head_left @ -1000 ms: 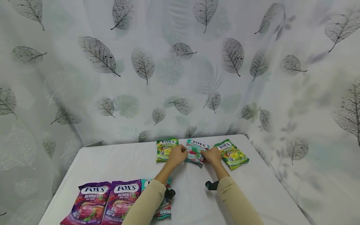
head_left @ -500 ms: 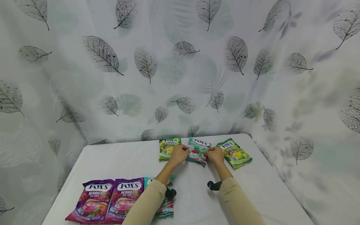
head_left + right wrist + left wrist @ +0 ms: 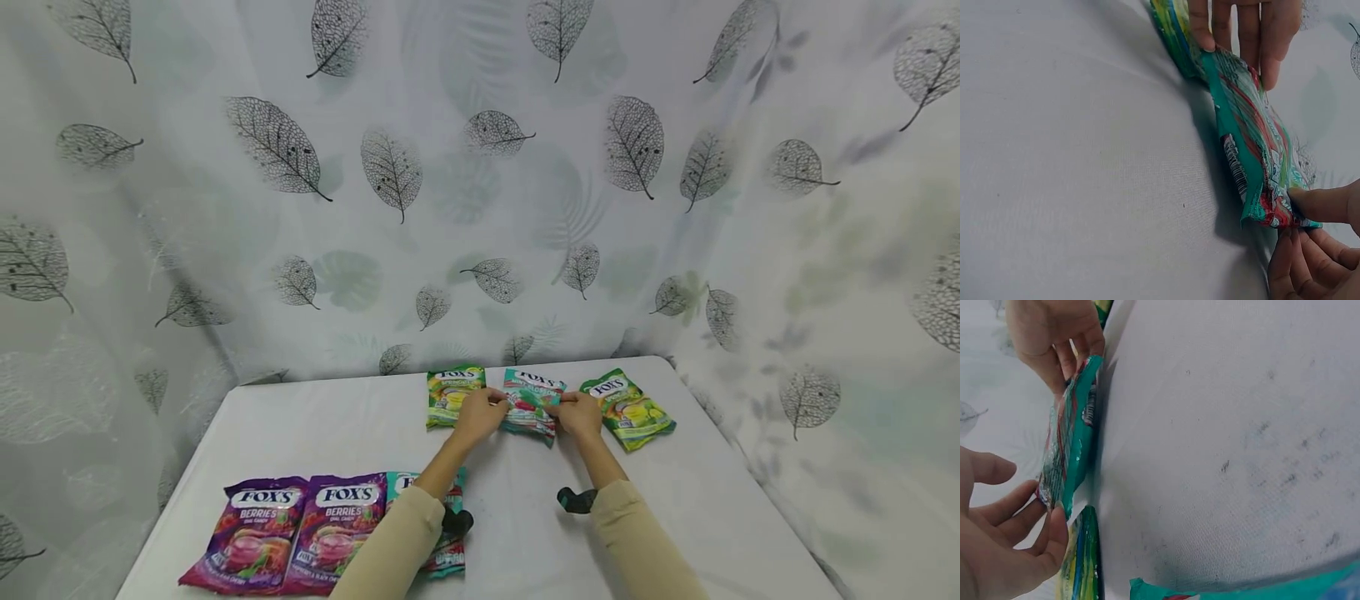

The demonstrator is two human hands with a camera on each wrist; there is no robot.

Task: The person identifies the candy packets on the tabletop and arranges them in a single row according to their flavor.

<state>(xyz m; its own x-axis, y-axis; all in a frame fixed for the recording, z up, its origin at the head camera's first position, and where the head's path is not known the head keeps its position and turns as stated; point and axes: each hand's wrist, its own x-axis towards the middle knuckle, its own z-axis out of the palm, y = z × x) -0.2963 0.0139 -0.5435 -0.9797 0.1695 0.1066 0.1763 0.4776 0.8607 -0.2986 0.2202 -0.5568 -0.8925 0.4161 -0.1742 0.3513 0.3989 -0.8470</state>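
Observation:
A teal FOX'S candy bag (image 3: 531,402) is at the far edge of the white table, between two green and yellow candy bags. My left hand (image 3: 482,415) pinches its left edge, while the right hand (image 3: 580,413) grips the opposite edge. In the right wrist view, the right thumb (image 3: 1322,204) presses on the bag's printed face with the other fingers beneath. The left wrist view has the teal bag (image 3: 1071,437) edge-on, held at both ends. One green bag (image 3: 453,396) lies just left of my left hand; the other (image 3: 630,410) lies tilted by the right hand.
Two purple berry candy bags (image 3: 251,537) (image 3: 333,533) lie side by side at the table's front left. Another teal bag (image 3: 448,554) beside them is partly covered by my left sleeve. A leaf-patterned curtain (image 3: 465,233) hangs behind the white table (image 3: 525,517).
The view has shifted slightly, so everything sits a little further right in the picture. Both hands keep hold of the teal bag, which has barely moved between its neighbours.

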